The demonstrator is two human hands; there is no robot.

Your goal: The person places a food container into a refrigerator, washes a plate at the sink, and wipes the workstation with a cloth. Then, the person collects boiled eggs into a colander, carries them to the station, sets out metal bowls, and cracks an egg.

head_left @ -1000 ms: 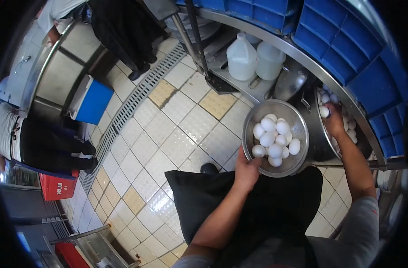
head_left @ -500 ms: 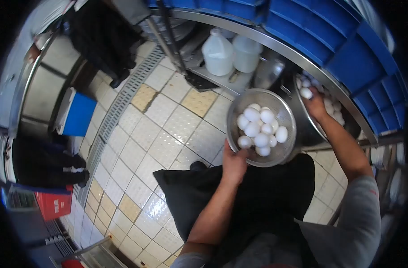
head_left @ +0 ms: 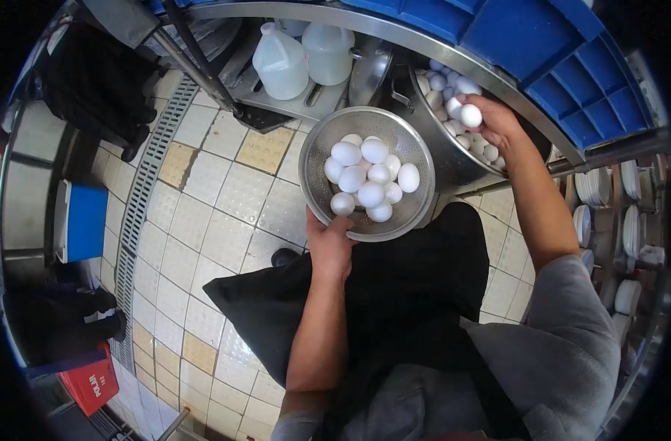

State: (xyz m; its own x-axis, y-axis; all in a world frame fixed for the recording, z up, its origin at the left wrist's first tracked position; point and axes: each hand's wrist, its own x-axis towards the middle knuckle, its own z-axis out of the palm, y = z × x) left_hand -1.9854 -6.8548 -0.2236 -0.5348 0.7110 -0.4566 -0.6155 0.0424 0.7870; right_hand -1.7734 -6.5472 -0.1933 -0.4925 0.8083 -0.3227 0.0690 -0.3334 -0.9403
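While the left hand (head_left: 329, 250) grips a steel colander (head_left: 317, 151) of eggs (head_left: 352, 178), the right hand (head_left: 497, 121) pinches a white egg (head_left: 471, 115) above a pot (head_left: 453, 165)

The left hand is closed on the colander's near rim, thumb over the edge, and the white eggs lie heaped inside. The right hand's fingers are bent around the white egg; a second egg (head_left: 454, 106) shows right beside it, though whether that one is held too, I cannot tell. Beneath, more eggs fill the pot, a large metal one with a side handle (head_left: 402, 92), just beside the colander.

Near the pot, two jugs (head_left: 280, 62) of clear liquid stand side by side on a metal shelf (head_left: 299, 106). Blue crates (head_left: 526, 44) are above the pot, and stacked plates (head_left: 593, 187) sit to the right. Below the colander spreads a black apron (head_left: 394, 294) over the tiled floor (head_left: 240, 187). Across a floor drain (head_left: 141, 191) are a blue-and-white cooler (head_left: 85, 220), a red box (head_left: 91, 382) marked POLAR, and two people in dark clothing, one higher (head_left: 93, 81), one lower (head_left: 63, 316), both partly seen.
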